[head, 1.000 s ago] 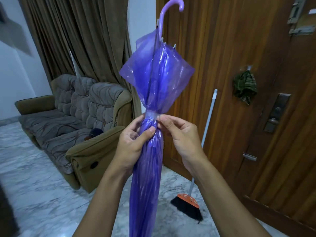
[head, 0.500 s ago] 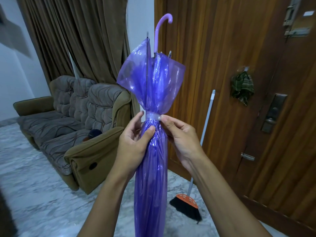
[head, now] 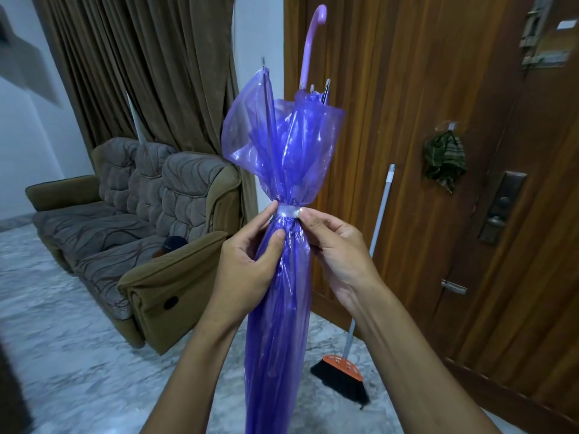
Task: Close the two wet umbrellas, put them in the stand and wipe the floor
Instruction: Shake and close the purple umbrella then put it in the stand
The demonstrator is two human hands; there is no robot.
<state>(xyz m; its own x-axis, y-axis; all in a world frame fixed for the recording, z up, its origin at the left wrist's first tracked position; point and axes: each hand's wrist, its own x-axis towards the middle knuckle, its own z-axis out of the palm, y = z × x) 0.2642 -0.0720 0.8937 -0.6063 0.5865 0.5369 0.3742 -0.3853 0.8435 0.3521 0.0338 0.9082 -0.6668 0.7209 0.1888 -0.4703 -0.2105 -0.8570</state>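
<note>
— In the head view, dead centre: purple umbrella (head: pixel 279 292) held upright, handle (head: pixel 311 42) up, folded and cinched by a pale strap (head: pixel 286 212) about halfway along. Left hand (head: pixel 247 267) wrapped round the folds just under the strap, thumb pressed on the plastic. Right hand (head: pixel 338 249) pinching the strap's end at its snap, fingertips (head: pixel 305 216) right on it. Both clamped on the umbrella, close together, either side of the shaft.

— Handling, by the look of it?

— Probably light. Thin, glossy plastic skin, soft and crinkly, likely slick if wet; stiff only along the shaft and ribs. Above the strap, loose and flaring, one rib tip (head: pixel 264 68) sticking out to the left. Best taken at the strapped waist or by the handle, not by the loose skirt, which would likely slide or tear.

— Anything hidden or unclear?

— Lower end cut off by the bottom edge, so tip unseen. Snap half covered by the right fingertips; fastened or not, cannot tell. No stand anywhere in view, no second umbrella either. Water on the marble floor (head: pixel 62 355) impossible to make out against the veining. Left margin blurred. Green cloth (head: pixel 445 158) hanging on the wooden door (head: pixel 407 214), possibly for wiping; broom (head: pixel 344 371) leaning beside it.
</note>
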